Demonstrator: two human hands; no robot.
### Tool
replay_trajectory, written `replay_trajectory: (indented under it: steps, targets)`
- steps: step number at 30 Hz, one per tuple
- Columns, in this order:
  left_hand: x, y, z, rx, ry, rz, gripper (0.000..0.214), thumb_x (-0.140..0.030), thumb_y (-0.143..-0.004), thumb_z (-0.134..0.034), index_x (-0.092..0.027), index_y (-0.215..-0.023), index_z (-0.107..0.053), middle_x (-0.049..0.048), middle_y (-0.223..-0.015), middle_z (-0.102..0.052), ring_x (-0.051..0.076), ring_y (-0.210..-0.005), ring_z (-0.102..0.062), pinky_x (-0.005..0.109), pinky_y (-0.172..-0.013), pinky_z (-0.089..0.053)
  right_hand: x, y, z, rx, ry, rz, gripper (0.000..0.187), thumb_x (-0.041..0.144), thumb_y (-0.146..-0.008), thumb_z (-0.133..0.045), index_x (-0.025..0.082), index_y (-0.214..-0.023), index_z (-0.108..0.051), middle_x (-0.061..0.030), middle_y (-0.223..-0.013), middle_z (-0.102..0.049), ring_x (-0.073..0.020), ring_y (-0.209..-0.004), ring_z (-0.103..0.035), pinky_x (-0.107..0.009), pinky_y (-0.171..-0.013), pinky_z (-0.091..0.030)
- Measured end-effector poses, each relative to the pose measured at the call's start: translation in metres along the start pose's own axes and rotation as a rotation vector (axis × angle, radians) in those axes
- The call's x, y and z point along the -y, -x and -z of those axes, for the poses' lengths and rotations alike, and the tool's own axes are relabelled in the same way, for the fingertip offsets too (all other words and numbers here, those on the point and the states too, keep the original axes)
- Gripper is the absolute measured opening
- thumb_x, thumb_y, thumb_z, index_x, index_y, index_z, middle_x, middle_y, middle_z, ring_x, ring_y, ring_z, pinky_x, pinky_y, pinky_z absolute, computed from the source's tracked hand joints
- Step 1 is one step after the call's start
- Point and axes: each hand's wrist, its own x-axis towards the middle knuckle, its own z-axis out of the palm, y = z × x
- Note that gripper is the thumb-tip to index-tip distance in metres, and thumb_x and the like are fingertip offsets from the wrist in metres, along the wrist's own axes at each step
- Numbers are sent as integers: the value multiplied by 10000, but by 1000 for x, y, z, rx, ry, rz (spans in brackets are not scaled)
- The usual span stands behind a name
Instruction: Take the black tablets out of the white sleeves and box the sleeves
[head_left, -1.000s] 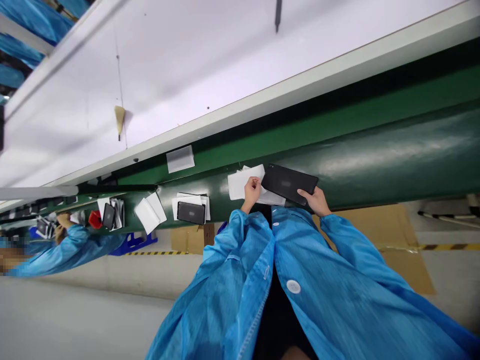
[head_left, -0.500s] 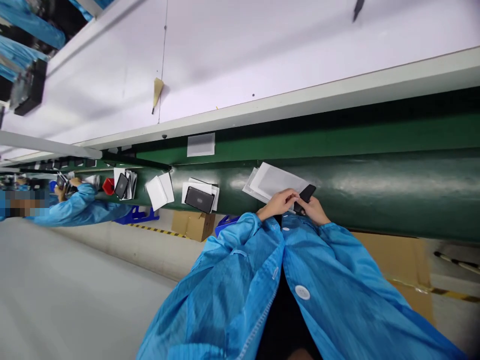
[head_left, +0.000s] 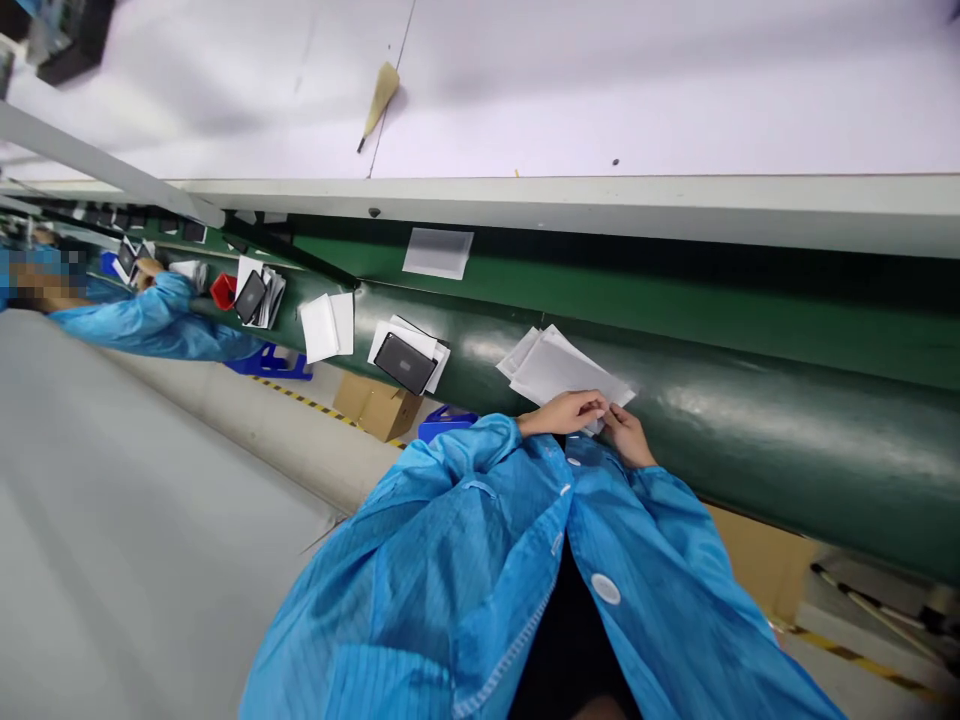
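Observation:
My left hand [head_left: 571, 410] and my right hand [head_left: 628, 437] meet at the belt's near edge, fingertips close together. A small stack of white translucent pouches [head_left: 564, 368] lies fanned out under and just beyond them. My right hand's fingers are closed at the stack's near right corner, pinching a white pouch. The left hand's fingers are curled in beside them; what they hold is hidden. A bit of white shows below the left fingers. No dark device is visible at my hands now.
The green conveyor belt [head_left: 750, 430] runs across in front. To the left lie a dark phone-like device [head_left: 406, 362] on white sheets, white pouches [head_left: 321, 328], a red container [head_left: 223, 291] and another device [head_left: 250, 297]. A white shelf [head_left: 675, 205] overhangs the belt. A co-worker's sleeve [head_left: 161, 320] reaches in.
The dark device that was between my hands is out of sight, and white pouch material shows there instead. My hands stay close together over the stack. The view has tilted.

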Motion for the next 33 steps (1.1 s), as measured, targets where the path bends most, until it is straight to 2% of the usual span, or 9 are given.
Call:
replay_trajectory:
  steps: [3,5,9,14,19,26,28,30,33]
  targets:
    - [20,12,15,-123,-82,15,214,-222,-1004,-605,-178,-1197,-685,79,-1134,-730,174,-967,-678,292,-922,-553,-8,-3,-2,-30,43,-52,601,753,-557,-858,235,-835,-733,-6,-722,-750,-235,-751,-709,-368,-744,-601]
    - [39,32,41,-341,-180,100,202,-196,-974,-618,-191,-1164,-687,96,-1186,-714,205,-1040,-667,338,-986,-553,-12,-3,-2,-77,85,-79,592,737,-541,-840,227,-823,-733,-13,-713,-761,-239,-728,-708,-382,-730,-604]
    - [71,100,113,-835,-490,586,213,-99,-891,-625,-206,-1073,-650,113,-1167,-669,271,-1191,-616,419,-1096,-503,-19,-3,-3,-127,136,-129,544,680,-517,-820,222,-785,-701,-14,-664,-739,-207,-619,-661,-350,-613,-578]
    - [82,186,165,-946,-569,884,230,-48,-869,-602,-183,-1053,-579,153,-1200,-602,313,-1222,-552,459,-1095,-449,-20,-6,1,-222,150,-117,478,626,-574,-764,236,-813,-627,13,-623,-673,-166,-561,-598,-292,-515,-493]
    - [86,200,162,-927,-572,987,166,-65,-933,-606,-202,-974,-520,99,-1111,-600,259,-1153,-538,377,-1034,-445,-14,-12,5,-492,122,9,480,636,-622,-725,249,-850,-556,63,-632,-547,-135,-544,-512,-271,-523,-418]
    - [67,185,161,-959,-613,956,133,-77,-1003,-480,-184,-1015,-558,114,-1092,-615,259,-1115,-556,383,-1022,-450,15,-24,-15,-490,94,232,394,583,-720,-682,244,-884,-568,57,-707,-529,-131,-614,-488,-287,-628,-434]
    - [52,179,161,-970,-640,923,156,-96,-1030,-447,-180,-1054,-576,136,-1152,-625,261,-1150,-563,380,-1055,-445,28,-24,-31,-356,90,205,403,582,-715,-728,240,-892,-608,37,-723,-571,-143,-629,-525,-290,-626,-458]
    - [35,166,154,-972,-661,865,176,-133,-1056,-430,-192,-1081,-594,137,-1184,-632,257,-1171,-574,369,-1075,-448,41,-22,-54,-106,54,145,442,604,-711,-794,243,-922,-652,6,-777,-650,-163,-673,-595,-295,-634,-508]
    - [12,135,121,-898,-665,627,183,-205,-1068,-453,-222,-1091,-634,125,-1158,-651,262,-1149,-596,376,-1056,-472,58,-15,-94,325,-76,60,575,681,-718,-857,269,-1084,-693,-48,-1068,-768,-201,-879,-714,-320,-736,-607]
